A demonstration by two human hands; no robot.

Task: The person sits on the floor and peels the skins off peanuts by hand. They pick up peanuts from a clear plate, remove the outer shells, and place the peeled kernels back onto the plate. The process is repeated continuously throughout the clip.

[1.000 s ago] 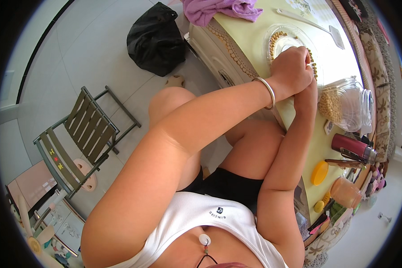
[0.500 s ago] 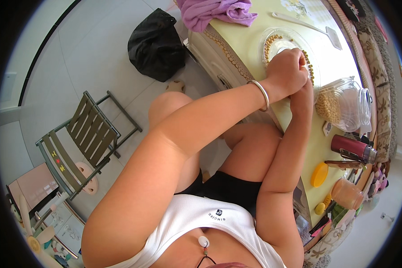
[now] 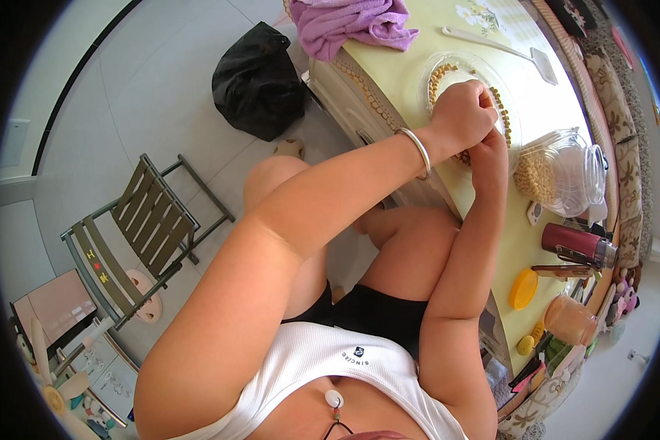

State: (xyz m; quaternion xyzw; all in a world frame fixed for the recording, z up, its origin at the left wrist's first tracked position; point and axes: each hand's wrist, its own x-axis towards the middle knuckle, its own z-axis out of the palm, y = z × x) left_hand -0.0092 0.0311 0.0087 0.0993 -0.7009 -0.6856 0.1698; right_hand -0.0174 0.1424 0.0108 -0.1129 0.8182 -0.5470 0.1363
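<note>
Both hands meet over the near side of a clear round plate (image 3: 464, 71), where small tan beans (image 3: 438, 78) lie in a ring along the rim. My left hand (image 3: 462, 111), with a silver bangle (image 3: 419, 150) on its wrist, is closed, its fingertips pinched. Right up against it, my right hand (image 3: 489, 155) is closed too, fingers drawn together. Whatever sits between the fingertips is hidden or too small to make out. Beside my right hand lies a clear jar (image 3: 565, 172) on its side, partly filled with similar beans (image 3: 535, 180).
A white spatula (image 3: 495, 45) and a purple towel (image 3: 356, 26) lie at the table's far part. Along the right stand a maroon flask (image 3: 565, 240), a yellow lid (image 3: 523, 289) and a pinkish jar (image 3: 570, 320). A black bag (image 3: 258, 88) and folding stool (image 3: 147, 220) are on the floor.
Both hands, still together, have shifted slightly left and toward me. The whole view has moved a little too. The fingers stay closed.
</note>
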